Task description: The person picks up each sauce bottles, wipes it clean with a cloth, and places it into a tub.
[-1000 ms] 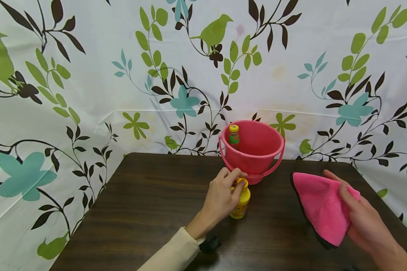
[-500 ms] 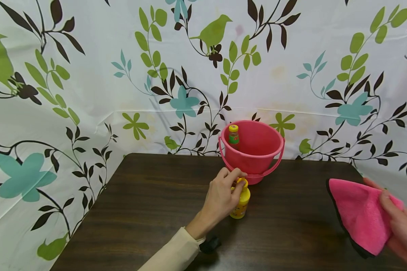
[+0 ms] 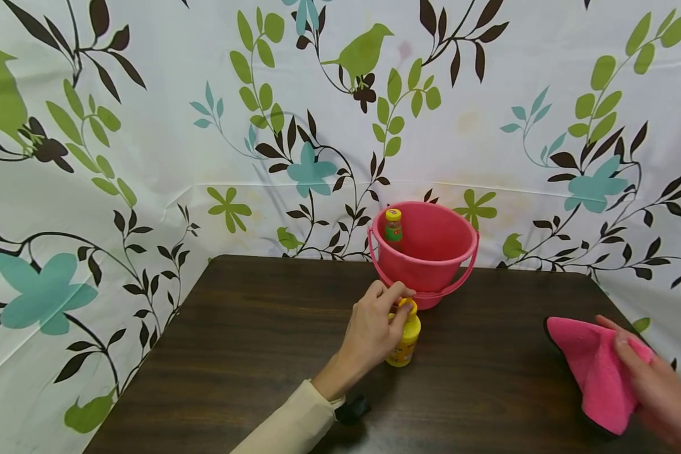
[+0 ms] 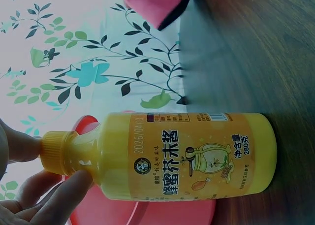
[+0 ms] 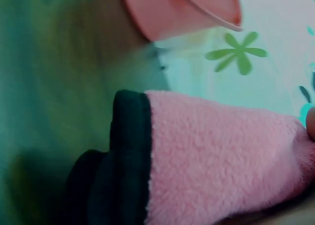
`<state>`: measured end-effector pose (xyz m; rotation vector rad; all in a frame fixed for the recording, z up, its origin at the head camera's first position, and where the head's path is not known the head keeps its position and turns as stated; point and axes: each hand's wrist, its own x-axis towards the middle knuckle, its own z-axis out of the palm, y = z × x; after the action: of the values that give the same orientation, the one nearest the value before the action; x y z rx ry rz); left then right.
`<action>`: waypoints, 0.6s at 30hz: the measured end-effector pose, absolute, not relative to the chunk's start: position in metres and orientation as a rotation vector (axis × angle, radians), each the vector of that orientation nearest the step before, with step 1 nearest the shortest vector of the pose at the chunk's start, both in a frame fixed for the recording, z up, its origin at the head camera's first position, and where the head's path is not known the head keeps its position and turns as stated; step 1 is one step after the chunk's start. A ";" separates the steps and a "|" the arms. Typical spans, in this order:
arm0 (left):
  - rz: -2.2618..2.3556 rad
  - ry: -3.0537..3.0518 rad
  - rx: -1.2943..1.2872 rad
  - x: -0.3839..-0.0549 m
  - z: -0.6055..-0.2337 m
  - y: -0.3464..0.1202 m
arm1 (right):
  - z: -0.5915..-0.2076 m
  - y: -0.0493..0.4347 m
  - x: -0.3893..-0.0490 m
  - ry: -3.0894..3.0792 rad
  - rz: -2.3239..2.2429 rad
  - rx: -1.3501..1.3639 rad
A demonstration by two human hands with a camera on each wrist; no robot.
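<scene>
My left hand (image 3: 374, 321) pinches the cap of a yellow squeeze bottle (image 3: 404, 343) that stands upright on the table. In the left wrist view, thumb and fingers sit around the cap and neck of this sauce bottle (image 4: 192, 158), its printed label facing the camera. Over the table's right side, my right hand (image 3: 655, 384) grips a folded pink cloth (image 3: 596, 369) with dark edging. The cloth (image 5: 211, 156) fills much of the right wrist view, one fingertip showing at the right edge.
Just behind the bottle stands a pink bucket (image 3: 425, 274) with its handle hanging down at the front. Inside it is a small jar (image 3: 393, 226) with a yellow lid and green label. A patterned curtain (image 3: 164, 126) hangs behind the dark wooden table (image 3: 250, 328).
My right hand has moved to the right with the pink cloth, then slightly back and lower. The left hand and the bottle stay in place.
</scene>
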<state>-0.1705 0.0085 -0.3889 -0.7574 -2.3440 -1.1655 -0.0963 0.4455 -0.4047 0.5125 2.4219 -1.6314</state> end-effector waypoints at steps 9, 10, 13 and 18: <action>-1.187 -2.340 -0.766 -0.171 -0.389 0.008 | -0.429 0.426 -0.097 2.292 -1.668 0.463; -1.188 -2.339 -0.765 -0.171 -0.389 0.008 | -0.430 0.425 -0.097 2.293 -1.679 0.444; -1.185 -2.340 -0.763 -0.171 -0.389 0.008 | -0.430 0.424 -0.098 2.300 -1.690 0.415; -1.191 -2.352 -0.760 -0.171 -0.389 0.008 | -0.430 0.419 -0.100 2.377 -1.608 0.273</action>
<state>-0.1706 0.0076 -0.3885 -0.7600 -2.3524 -1.1908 -0.0999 0.4187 -0.4301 0.2732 2.3774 -1.6077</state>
